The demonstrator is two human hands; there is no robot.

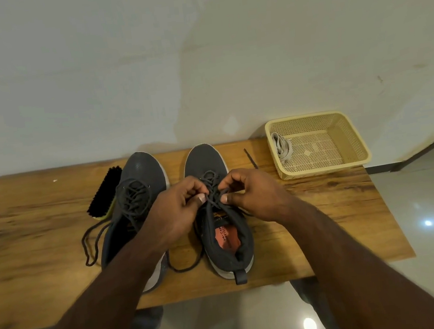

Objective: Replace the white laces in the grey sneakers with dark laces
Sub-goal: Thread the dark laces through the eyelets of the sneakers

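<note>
Two grey sneakers stand side by side on a wooden table, toes pointing to the wall. The left sneaker carries a dark lace, whose loose ends trail over the table to its left. Over the upper eyelets of the right sneaker, my left hand and my right hand each pinch the dark lace between thumb and fingers. One end of that lace loops on the table between the two shoes. The white laces lie bundled in a basket.
A cream plastic basket sits at the table's back right corner. A black shoe brush lies against the left sneaker's outer side. A dark lace tip lies between right sneaker and basket. The table's front edge is close to the heels.
</note>
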